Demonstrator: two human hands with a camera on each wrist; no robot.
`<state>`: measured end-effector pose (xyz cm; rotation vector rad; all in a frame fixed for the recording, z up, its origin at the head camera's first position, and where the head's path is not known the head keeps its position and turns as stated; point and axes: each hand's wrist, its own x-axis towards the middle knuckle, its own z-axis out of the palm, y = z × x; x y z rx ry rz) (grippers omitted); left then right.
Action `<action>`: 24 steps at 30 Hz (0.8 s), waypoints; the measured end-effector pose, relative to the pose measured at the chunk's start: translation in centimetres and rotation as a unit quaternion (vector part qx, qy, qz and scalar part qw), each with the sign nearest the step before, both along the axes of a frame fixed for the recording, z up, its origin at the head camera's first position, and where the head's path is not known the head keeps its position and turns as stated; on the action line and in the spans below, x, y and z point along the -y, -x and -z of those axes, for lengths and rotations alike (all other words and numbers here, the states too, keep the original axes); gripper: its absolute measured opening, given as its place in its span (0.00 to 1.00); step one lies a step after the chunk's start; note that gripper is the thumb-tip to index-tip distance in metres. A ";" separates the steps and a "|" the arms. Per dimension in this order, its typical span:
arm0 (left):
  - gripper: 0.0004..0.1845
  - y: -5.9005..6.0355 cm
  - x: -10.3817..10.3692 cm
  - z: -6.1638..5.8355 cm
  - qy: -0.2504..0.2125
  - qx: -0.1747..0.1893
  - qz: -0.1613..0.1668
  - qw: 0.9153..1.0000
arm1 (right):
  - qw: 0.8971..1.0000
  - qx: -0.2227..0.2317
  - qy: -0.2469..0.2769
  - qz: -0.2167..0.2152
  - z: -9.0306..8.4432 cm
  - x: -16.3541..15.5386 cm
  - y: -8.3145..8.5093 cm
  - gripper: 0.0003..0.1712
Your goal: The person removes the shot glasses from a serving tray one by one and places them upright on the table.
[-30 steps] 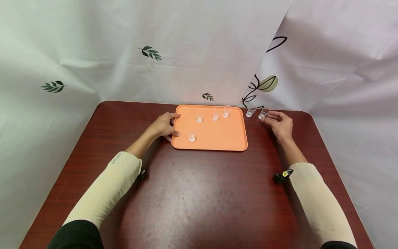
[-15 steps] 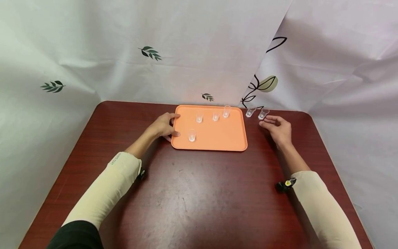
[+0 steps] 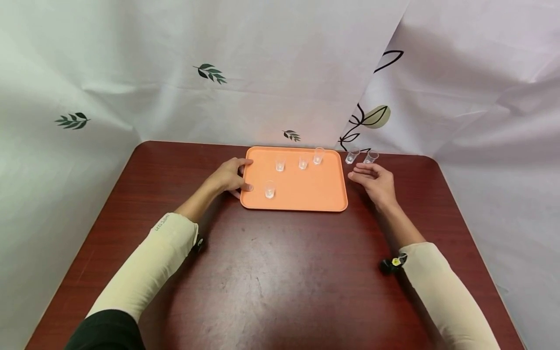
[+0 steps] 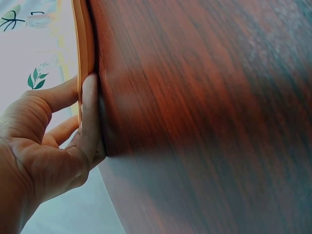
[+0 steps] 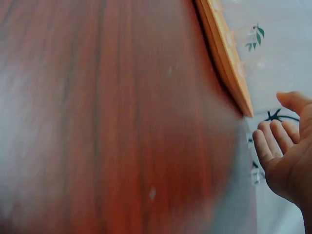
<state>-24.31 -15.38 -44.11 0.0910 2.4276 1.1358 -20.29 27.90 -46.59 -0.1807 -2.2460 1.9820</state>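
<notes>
4 clear cups (image 3: 270, 191) stand on the orange tray (image 3: 306, 197), 2 outside cups (image 3: 352, 156) seemingly remain, left hand (image 3: 229, 176) gripping the tray, right hand (image 3: 378, 184) empty, fingers extended.

It looks like a makeshift booth, with leaf-printed white sheeting (image 3: 166, 39) behind and beside a wood-grain table (image 3: 280, 272).

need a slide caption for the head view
Left hand gripping an orange tray of four clear cups, right hand empty near two more on the table.
</notes>
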 end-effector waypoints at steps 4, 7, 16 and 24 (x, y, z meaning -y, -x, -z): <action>0.51 0.0 0.0 -0.1 0.007 0.000 0.002 1.000 | 0.999 -0.017 0.016 -0.027 -0.3 1.1 0.4 0.28; 0.51 -0.1 0.0 -0.2 0.011 0.003 0.001 1.000 | 0.999 -0.021 0.024 -0.037 -0.5 1.9 0.7 0.28; 0.51 -0.2 0.1 -0.1 0.012 0.005 -0.002 1.000 | 0.999 -0.023 -0.009 -0.048 -0.3 3.8 1.8 0.28; 0.52 0.2 0.0 0.2 0.002 0.011 -0.008 1.000 | 0.999 -0.009 0.004 -0.047 0.0 5.2 2.7 0.28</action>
